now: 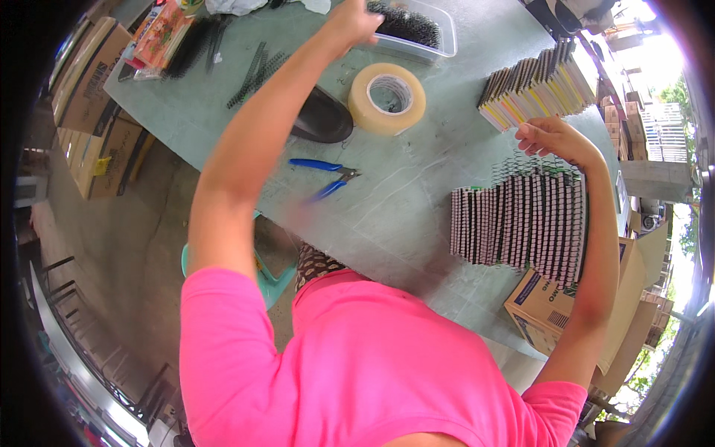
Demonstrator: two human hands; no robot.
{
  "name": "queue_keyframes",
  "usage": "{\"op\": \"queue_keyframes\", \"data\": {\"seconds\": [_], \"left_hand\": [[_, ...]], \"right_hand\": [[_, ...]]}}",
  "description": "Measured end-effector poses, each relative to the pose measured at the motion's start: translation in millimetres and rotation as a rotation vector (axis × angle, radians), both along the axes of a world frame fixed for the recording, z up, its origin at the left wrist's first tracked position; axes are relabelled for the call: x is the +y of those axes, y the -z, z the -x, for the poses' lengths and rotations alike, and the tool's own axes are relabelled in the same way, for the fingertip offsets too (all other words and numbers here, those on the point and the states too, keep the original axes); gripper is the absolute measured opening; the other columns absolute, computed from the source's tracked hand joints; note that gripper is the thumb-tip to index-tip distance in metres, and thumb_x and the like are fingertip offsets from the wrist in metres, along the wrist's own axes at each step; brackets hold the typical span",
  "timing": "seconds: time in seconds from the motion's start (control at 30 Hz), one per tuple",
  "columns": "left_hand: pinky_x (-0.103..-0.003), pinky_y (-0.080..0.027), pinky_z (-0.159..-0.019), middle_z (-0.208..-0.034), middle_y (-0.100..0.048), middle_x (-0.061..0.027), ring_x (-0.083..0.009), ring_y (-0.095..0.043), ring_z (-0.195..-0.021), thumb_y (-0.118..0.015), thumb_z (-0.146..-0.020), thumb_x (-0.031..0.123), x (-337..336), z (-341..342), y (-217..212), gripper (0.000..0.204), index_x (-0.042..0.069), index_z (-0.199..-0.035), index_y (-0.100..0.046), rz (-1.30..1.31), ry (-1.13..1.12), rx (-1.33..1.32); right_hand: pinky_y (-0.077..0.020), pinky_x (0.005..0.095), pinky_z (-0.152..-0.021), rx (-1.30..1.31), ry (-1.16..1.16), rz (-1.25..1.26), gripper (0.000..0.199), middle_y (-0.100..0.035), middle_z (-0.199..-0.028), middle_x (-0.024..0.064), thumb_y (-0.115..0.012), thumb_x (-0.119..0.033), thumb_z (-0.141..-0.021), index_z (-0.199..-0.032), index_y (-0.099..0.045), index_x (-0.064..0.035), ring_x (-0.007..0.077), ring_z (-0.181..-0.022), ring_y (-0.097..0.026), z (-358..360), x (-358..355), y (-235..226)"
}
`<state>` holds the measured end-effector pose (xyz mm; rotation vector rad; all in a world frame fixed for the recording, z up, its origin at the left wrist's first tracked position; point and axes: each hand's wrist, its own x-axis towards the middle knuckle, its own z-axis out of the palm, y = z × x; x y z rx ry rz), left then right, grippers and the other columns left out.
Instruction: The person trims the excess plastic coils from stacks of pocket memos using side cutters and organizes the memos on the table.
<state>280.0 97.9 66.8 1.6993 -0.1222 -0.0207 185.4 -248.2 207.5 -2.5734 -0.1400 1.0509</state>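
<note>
On a grey-green table (pixel 402 179), a large block of spiral-bound notebooks (pixel 518 227) stands bodyward of the right hand (pixel 550 140), with a smaller row (pixel 536 86) just beyond it; a clear tub (pixel 421 52) of black coils (pixel 410 28) sits beside the left hand (pixel 354 26). Lifting coils singly with a light pinch would likely prevent tangling. The hands are well apart, left stretched far forward, right bent inward with curled fingers; whether either grips anything cannot be told.
</note>
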Motion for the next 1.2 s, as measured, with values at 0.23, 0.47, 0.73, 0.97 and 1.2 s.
{"op": "queue_keyframes", "data": {"seconds": [0.23,0.47,0.73,0.97,1.2], "left_hand": [[-0.042,-0.038,-0.094,-0.115,-0.049,-0.0202,-0.0366,-0.045,-0.112,-0.070,-0.069,0.009,33.9,239.6,34.1,0.058,0.006,-0.123,-0.048,-1.067,0.510,-0.296],[-0.042,-0.038,-0.091,-0.110,-0.046,-0.0184,-0.0358,-0.043,-0.106,-0.062,-0.064,0.000,18.3,238.6,43.7,0.064,0.003,-0.126,-0.042,-1.062,0.494,-0.151],[-0.044,-0.044,-0.078,-0.096,-0.053,-0.0188,-0.0394,-0.053,-0.090,-0.057,-0.077,0.012,-96.1,232.0,21.1,0.034,0.003,-0.108,-0.048,-0.438,0.424,-0.038],[-0.041,-0.041,-0.072,-0.092,-0.058,-0.0099,-0.0264,-0.056,-0.086,-0.065,-0.069,0.024,-136.8,203.3,28.7,0.044,0.008,-0.108,-0.055,-0.650,0.319,-0.518],[-0.037,-0.041,-0.071,-0.089,-0.058,-0.0066,-0.0232,-0.056,-0.085,-0.067,-0.069,0.025,-139.4,190.1,25.7,0.042,0.011,-0.107,-0.057,-0.703,0.385,-0.555]], "right_hand": [[-0.0484,0.0270,-0.070,-0.021,-0.059,0.043,0.055,-0.065,-0.088,0.0051,-0.048,-0.058,-0.087,-0.096,-0.061,-0.0055,0.0138,-0.081,-0.063,-2.2,8.6,-0.6],[-0.0466,0.0259,-0.072,0.001,-0.048,0.046,0.065,-0.065,-0.089,0.0065,-0.050,-0.065,-0.082,-0.098,-0.063,-0.0030,0.0146,-0.084,-0.061,0.8,6.8,-1.3],[-0.0467,0.0261,-0.081,0.107,-0.006,0.032,0.059,-0.065,-0.095,0.0111,-0.046,-0.055,-0.089,-0.105,-0.061,0.0002,0.0165,-0.089,-0.062,1.8,10.9,-2.7],[-0.0463,0.0294,-0.086,0.165,0.031,0.019,0.065,-0.065,-0.101,0.0157,-0.044,-0.056,-0.090,-0.108,-0.061,0.0036,0.0201,-0.095,-0.062,4.5,11.8,-6.7],[-0.0462,0.0294,-0.087,0.100,0.017,-0.050,0.063,-0.065,-0.100,0.0148,-0.044,-0.055,-0.090,-0.107,-0.061,0.0031,0.0201,-0.094,-0.063,7.0,10.8,-7.9]]}}
